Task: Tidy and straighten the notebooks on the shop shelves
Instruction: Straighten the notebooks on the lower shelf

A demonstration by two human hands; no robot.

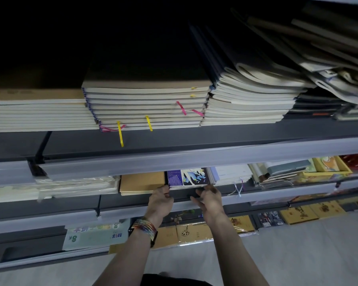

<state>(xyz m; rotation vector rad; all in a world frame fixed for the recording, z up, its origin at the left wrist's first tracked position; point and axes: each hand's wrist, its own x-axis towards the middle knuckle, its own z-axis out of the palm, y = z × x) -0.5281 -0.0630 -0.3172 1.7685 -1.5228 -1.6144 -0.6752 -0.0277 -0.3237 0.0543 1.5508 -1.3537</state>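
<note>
Left hand [160,200], right hand [208,198] grip purple notebooks [187,178] at front corners; tan stack [142,183] beside.

- We see the purple notebooks [187,178] patterned with white diagonal stripes and a blue, white and yellow picture panel.
- Just left of them we find plain tan notebooks [142,183].
- Just right, white notebooks [229,174].
- Above them, cream-edged notebooks [147,106] trail yellow and pink ribbons [120,133].
- Below them, we note a woven bracelet [145,228] striped in many colours.
</note>
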